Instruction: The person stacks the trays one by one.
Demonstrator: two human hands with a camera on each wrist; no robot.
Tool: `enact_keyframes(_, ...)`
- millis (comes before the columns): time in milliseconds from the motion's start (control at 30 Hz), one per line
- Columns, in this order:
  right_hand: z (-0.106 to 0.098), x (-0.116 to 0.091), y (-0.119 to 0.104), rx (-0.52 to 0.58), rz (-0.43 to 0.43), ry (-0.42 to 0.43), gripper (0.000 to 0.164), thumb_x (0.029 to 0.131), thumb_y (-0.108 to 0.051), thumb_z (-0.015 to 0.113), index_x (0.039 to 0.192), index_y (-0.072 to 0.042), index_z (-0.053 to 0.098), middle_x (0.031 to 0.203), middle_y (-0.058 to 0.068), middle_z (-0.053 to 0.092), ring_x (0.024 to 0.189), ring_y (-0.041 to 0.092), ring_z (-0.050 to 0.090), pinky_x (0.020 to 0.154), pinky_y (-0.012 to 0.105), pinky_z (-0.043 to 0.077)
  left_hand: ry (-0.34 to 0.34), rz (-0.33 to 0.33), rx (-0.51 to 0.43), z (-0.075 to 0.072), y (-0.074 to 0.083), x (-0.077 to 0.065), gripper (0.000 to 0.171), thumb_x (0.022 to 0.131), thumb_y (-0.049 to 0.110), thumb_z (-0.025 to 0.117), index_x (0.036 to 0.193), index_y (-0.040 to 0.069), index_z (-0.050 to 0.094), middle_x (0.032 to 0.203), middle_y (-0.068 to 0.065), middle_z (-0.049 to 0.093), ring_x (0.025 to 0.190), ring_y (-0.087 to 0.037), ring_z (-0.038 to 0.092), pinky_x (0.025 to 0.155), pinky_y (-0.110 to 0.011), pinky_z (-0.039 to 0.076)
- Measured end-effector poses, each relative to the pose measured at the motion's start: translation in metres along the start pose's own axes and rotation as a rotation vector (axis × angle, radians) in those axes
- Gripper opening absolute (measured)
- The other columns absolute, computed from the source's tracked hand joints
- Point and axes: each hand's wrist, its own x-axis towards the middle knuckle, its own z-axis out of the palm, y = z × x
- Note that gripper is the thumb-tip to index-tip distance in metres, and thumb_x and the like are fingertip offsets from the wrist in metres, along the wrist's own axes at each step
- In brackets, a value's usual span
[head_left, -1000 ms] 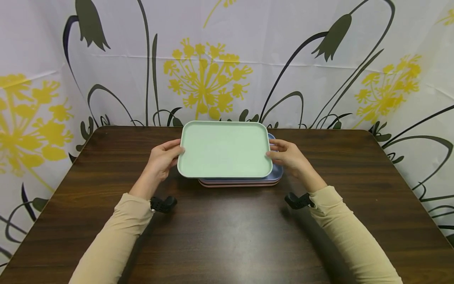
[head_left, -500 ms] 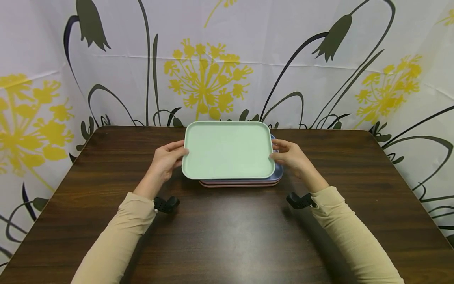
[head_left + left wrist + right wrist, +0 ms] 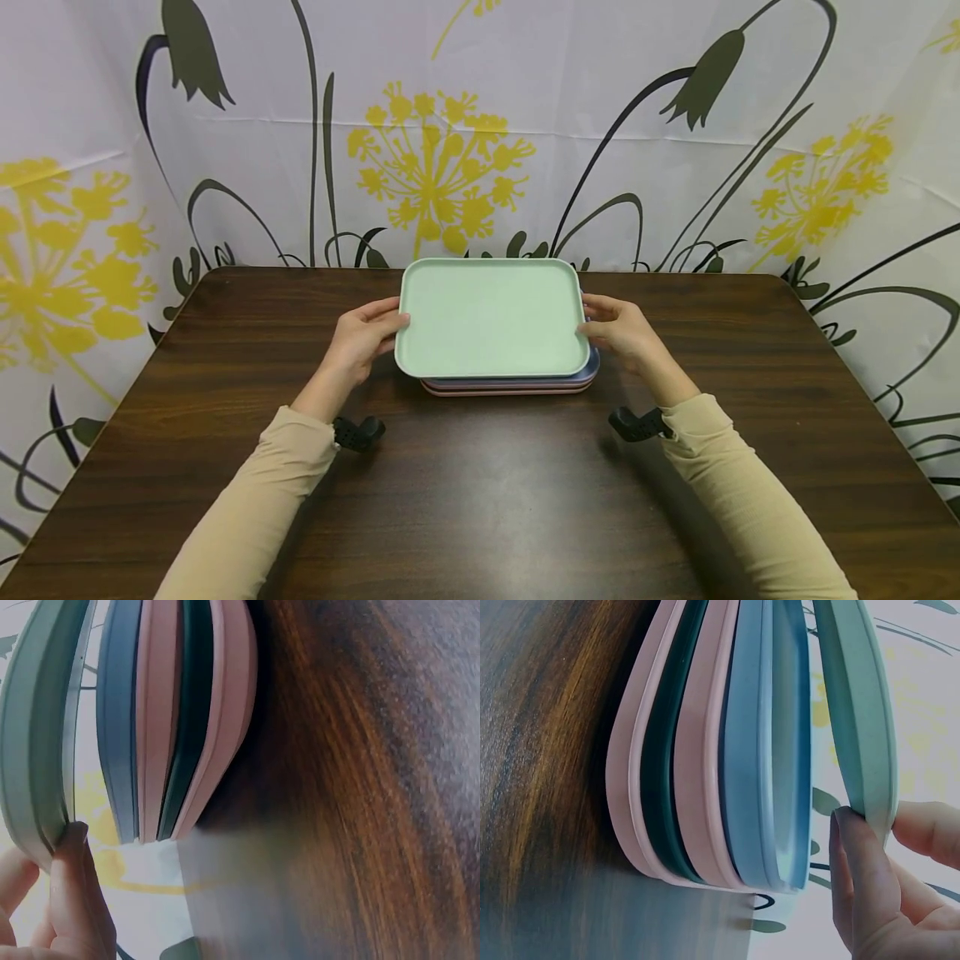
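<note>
A light green rectangular tray is held above a stack of trays, bottom edge tilted slightly toward me. My left hand pinches its left short side, and my right hand pinches its right side, thumbs over the rim. Both wrist views show a gap between this tray and the stack. The stack has a blue tray on top, then a pink tray, a dark green tray and another pink tray lying on the table. From the head, most of the stack is hidden beneath the light green tray.
The dark wooden table extends to both sides and in front of the stack. Behind it hangs a white cloth printed with yellow flowers and dark stems. Black wrist cameras jut inward below both hands.
The light green tray has shifted right, lining up more closely over the stack. Both hands moved right with it, keeping their hold. The stack has stayed put.
</note>
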Motion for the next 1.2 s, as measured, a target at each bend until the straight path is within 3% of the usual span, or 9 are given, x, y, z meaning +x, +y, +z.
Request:
enact_keyframes(100, -0.001, 0.000, 0.001, 0.008, -0.005, 0.014, 0.060, 0.089, 0.005, 0.055, 0.145, 0.002, 0.033, 0.141, 0.026, 0.044, 0.097, 0.008, 0.058, 0.085, 0.019, 0.056, 0.008, 0.030, 0.049, 0.003, -0.001, 0.000, 0.051, 0.092, 0.008, 0.058, 0.139, -0.002, 0.043, 0.119, -0.008, 0.065, 0.076, 0.007, 0.064, 0.070, -0.013, 0.057)
enact_keyframes(233, -0.002, 0.001, 0.002, 0.008, -0.016, 0.033, 0.057, 0.088, 0.004, 0.055, 0.142, 0.004, 0.037, 0.136, 0.028, 0.046, 0.088, 0.004, 0.059, 0.077, 0.015, 0.055, 0.014, 0.059, 0.112, 0.008, -0.001, -0.001, 0.049, 0.093, 0.011, 0.057, 0.139, -0.002, 0.044, 0.138, -0.024, 0.049, 0.078, 0.008, 0.062, 0.070, -0.012, 0.056)
enact_keyframes(400, -0.004, 0.001, 0.003, -0.016, 0.007, 0.057, 0.054, 0.089, 0.001, 0.056, 0.141, 0.003, 0.040, 0.134, 0.026, 0.048, 0.085, 0.002, 0.059, 0.077, 0.016, 0.055, 0.003, 0.075, 0.200, 0.011, -0.002, 0.000, 0.048, 0.093, 0.010, 0.055, 0.139, -0.001, 0.044, 0.137, -0.025, 0.050, 0.087, 0.003, 0.060, 0.072, -0.010, 0.053)
enact_keyframes(667, -0.007, 0.000, 0.003, -0.020, 0.019, 0.071, 0.054, 0.089, 0.002, 0.056, 0.140, 0.004, 0.041, 0.134, 0.027, 0.048, 0.083, -0.002, 0.058, 0.075, 0.014, 0.055, -0.016, 0.081, 0.293, 0.015, -0.004, 0.002, 0.048, 0.092, 0.007, 0.054, 0.139, -0.001, 0.044, 0.136, -0.022, 0.053, 0.117, -0.022, 0.056, 0.077, -0.011, 0.052)
enact_keyframes(933, -0.010, 0.001, 0.006, -0.031, 0.026, 0.073, 0.054, 0.089, 0.001, 0.056, 0.141, 0.004, 0.040, 0.135, 0.027, 0.049, 0.087, 0.000, 0.059, 0.079, 0.016, 0.056, 0.020, 0.088, 0.373, 0.019, -0.003, 0.004, 0.047, 0.091, 0.007, 0.056, 0.136, 0.000, 0.048, 0.131, -0.023, 0.056, 0.116, -0.025, 0.056, 0.096, -0.028, 0.052)
enact_keyframes(1200, -0.013, 0.003, 0.009, -0.109, 0.058, 0.074, 0.052, 0.090, -0.001, 0.056, 0.140, 0.001, 0.042, 0.136, 0.024, 0.051, 0.096, 0.006, 0.057, 0.097, 0.032, 0.053, 0.011, 0.070, 0.383, 0.021, -0.001, 0.006, 0.048, 0.090, 0.005, 0.057, 0.137, 0.000, 0.047, 0.131, -0.023, 0.055, 0.120, -0.029, 0.055, 0.100, -0.037, 0.051)
